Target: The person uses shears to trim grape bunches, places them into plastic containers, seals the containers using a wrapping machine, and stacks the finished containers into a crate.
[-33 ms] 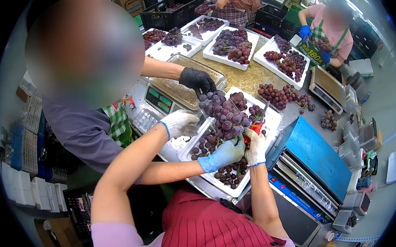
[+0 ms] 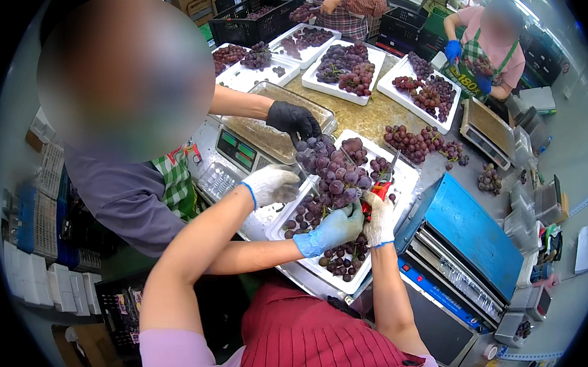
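My right hand, in a white knit glove, is closed round red-handled scissors; their metal blades point up past the grapes. In the same kind of glove, my left hand is at the left edge of a white tray. Its fingers are curled together, and anything inside them is hidden. Between my hands a large bunch of purple grapes is held over the tray by a co-worker's black-gloved hand and blue-gloved hand. That co-worker's arm passes beneath my left forearm. Loose grapes lie in the tray.
A digital scale stands left of the tray. Blue metal equipment flanks its right side. Grape bunches lie on the table beyond, with more white trays of grapes behind. Another co-worker stands at the far right.
My left forearm and hand have shifted very slightly to the right. The bunch, the scissors and the co-worker's gloved hands look the same.
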Tool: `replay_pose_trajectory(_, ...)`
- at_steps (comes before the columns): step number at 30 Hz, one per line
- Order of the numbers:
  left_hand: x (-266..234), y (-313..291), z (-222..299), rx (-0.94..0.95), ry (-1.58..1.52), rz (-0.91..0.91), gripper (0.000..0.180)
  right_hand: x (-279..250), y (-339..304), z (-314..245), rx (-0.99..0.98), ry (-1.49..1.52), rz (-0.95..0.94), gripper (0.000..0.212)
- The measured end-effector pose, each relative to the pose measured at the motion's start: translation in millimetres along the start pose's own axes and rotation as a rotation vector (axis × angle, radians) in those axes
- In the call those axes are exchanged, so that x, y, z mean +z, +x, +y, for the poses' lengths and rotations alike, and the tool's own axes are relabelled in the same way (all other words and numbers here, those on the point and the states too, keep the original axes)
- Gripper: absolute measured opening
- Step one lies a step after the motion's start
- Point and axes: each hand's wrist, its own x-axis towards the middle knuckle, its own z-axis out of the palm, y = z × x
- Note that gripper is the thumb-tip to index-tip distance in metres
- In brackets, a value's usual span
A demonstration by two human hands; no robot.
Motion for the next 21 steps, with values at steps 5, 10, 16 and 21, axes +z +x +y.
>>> replay_pose_trajectory(5,24,17,-2,0.079,-0.141,-0.188,0.02,16,7,-11,-0.03,-0.081,0.014,0.02)
replay_pose_trajectory(10,13,48,1,0.142,-0.277,-0.178,0.023,37,26,-18,-0.073,-0.193,0.01,0.021)
replay_pose_trajectory(16,-6,64,34,0.187,-0.141,0.0,0.033,83,53,-16,-0.126,-0.359,-0.014,0.021)
replay_pose_trajectory(21,-52,103,44,0.198,-0.209,0.072,0.049,130,85,1,-0.11,-0.419,-0.06,0.012)
